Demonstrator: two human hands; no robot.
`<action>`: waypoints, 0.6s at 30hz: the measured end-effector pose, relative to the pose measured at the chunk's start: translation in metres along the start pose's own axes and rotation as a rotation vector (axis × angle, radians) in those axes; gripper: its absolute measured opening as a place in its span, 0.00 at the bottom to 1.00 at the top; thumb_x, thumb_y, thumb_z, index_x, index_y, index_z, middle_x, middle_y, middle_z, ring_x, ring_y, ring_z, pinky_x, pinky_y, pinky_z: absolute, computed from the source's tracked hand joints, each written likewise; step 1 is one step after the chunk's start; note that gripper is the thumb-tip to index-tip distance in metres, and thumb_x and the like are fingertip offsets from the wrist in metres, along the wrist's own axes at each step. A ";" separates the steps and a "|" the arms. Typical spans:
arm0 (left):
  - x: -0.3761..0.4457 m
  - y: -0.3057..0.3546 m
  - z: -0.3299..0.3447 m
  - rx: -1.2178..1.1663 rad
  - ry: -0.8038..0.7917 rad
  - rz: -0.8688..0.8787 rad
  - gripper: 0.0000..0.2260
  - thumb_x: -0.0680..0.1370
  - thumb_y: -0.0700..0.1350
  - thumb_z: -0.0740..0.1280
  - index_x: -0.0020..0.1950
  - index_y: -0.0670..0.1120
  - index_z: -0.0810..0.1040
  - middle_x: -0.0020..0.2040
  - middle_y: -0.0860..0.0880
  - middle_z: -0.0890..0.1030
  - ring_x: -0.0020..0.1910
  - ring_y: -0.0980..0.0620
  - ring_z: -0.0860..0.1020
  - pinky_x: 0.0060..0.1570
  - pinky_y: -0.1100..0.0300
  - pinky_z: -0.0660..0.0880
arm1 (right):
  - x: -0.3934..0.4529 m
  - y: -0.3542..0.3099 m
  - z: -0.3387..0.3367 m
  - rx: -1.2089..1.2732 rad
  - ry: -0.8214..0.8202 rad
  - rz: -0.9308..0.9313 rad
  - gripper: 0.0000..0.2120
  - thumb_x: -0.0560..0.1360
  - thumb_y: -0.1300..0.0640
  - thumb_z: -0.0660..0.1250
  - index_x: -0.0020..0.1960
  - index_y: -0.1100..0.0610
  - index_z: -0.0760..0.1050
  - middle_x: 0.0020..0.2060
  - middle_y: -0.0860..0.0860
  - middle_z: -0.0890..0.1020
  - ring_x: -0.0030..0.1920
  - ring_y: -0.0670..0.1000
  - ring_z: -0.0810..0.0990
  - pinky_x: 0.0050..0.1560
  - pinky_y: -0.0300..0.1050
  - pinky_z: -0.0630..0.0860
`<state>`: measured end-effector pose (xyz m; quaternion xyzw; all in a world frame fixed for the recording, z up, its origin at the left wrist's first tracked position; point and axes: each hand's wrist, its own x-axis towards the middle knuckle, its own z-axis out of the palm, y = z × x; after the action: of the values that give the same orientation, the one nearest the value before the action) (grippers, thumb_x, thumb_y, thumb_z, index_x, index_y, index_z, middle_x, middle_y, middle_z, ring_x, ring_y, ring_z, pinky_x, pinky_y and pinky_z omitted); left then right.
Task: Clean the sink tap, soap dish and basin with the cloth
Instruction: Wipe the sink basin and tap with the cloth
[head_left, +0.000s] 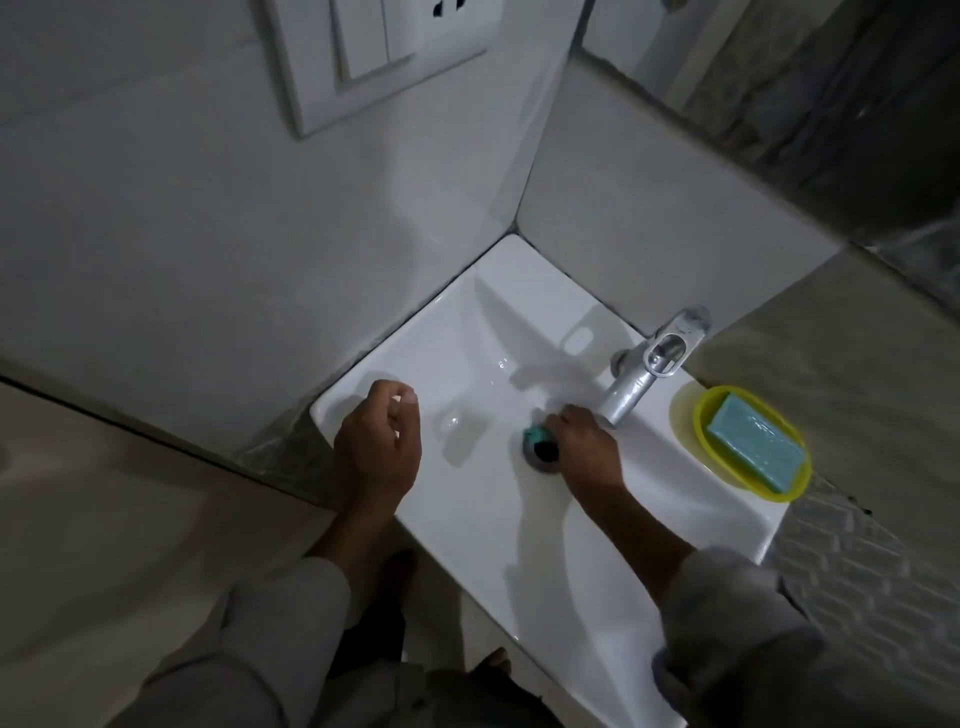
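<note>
The right hand (582, 441) presses a teal cloth (535, 434) onto the drain (543, 457) in the basin (467, 519). Right of the drain, the yellow dish (698, 421) holds teal soap (756, 449). Left of it, the left hand (379, 441) hovers loosely curled, empty.

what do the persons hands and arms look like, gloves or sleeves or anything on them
Both hands are bare: no gloves on the left hand or the right hand, and no rings, watch or bands that the dim picture shows. Each arm wears a loose, light grey sleeve pushed up, so the forearms are uncovered. The cloth of the sleeves looks plain, with no print or markings visible.
</note>
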<state>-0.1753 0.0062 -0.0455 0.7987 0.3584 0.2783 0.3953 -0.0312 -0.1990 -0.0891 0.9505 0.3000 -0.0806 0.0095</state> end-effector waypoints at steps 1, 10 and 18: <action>-0.001 0.000 0.000 0.003 0.002 0.005 0.18 0.77 0.57 0.52 0.45 0.46 0.76 0.34 0.48 0.82 0.36 0.45 0.81 0.37 0.49 0.75 | -0.016 0.010 0.001 -0.029 -0.027 0.044 0.12 0.79 0.59 0.57 0.59 0.54 0.73 0.56 0.53 0.76 0.57 0.55 0.76 0.48 0.48 0.78; -0.001 0.002 0.001 -0.051 0.067 -0.010 0.18 0.78 0.55 0.53 0.43 0.45 0.76 0.31 0.47 0.81 0.33 0.45 0.80 0.36 0.48 0.75 | -0.123 -0.038 0.006 0.209 -0.258 0.064 0.10 0.79 0.53 0.59 0.56 0.54 0.75 0.50 0.53 0.78 0.50 0.53 0.79 0.46 0.42 0.71; -0.001 0.006 -0.001 -0.010 0.059 -0.001 0.19 0.76 0.55 0.52 0.43 0.44 0.76 0.32 0.48 0.81 0.33 0.47 0.79 0.35 0.52 0.73 | 0.008 -0.038 -0.003 0.196 -0.016 -0.062 0.13 0.76 0.60 0.61 0.58 0.54 0.78 0.52 0.55 0.77 0.54 0.57 0.77 0.50 0.49 0.75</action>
<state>-0.1743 0.0029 -0.0401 0.7880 0.3687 0.3032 0.3887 -0.0462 -0.1636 -0.0865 0.9363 0.3201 -0.1176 -0.0836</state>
